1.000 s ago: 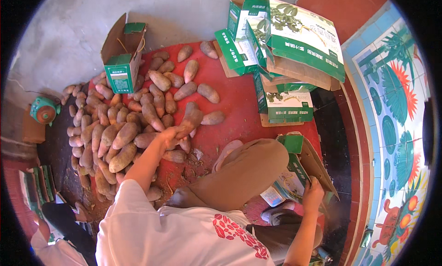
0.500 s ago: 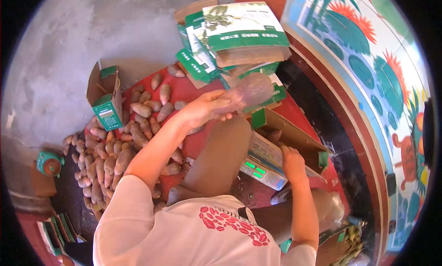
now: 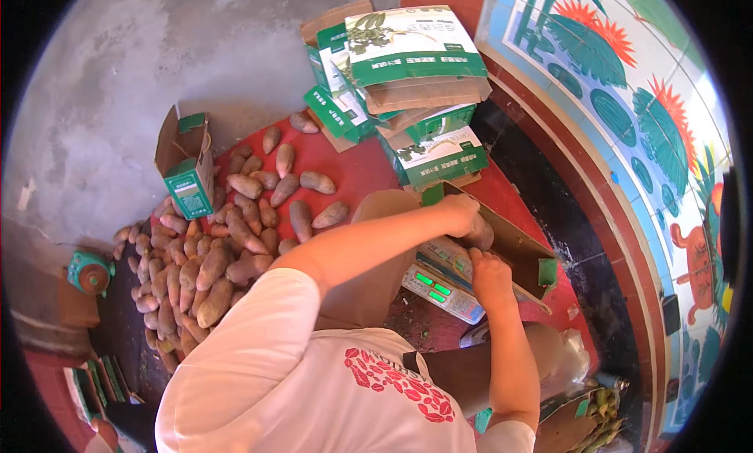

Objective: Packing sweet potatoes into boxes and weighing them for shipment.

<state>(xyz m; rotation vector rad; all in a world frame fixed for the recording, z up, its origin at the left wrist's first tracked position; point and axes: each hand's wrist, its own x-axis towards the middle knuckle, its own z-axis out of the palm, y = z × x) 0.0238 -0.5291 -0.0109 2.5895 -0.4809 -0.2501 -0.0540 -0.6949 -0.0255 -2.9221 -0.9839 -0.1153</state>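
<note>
In my left hand point(image 3: 456, 214) is a large brown tuber point(image 3: 480, 233), held low at the opening of a long cardboard box point(image 3: 521, 253). My right hand point(image 3: 492, 279) is closed on the box's near edge, close to the tuber's lower end. Under the box is a scale point(image 3: 443, 284) with lit green digits, partly covered. What lies deeper in the box is hidden by my hands and its walls.
Many tubers point(image 3: 212, 269) are heaped on a red mat point(image 3: 357, 167) to the left. An upright open carton point(image 3: 190, 182) stands behind them. Green and white boxes point(image 3: 416, 53) are stacked at the back. A painted wall point(image 3: 620, 116) curves along the right.
My left hand has come down and right with the tuber, from above my knee to the box. My right hand stays at the box edge.
</note>
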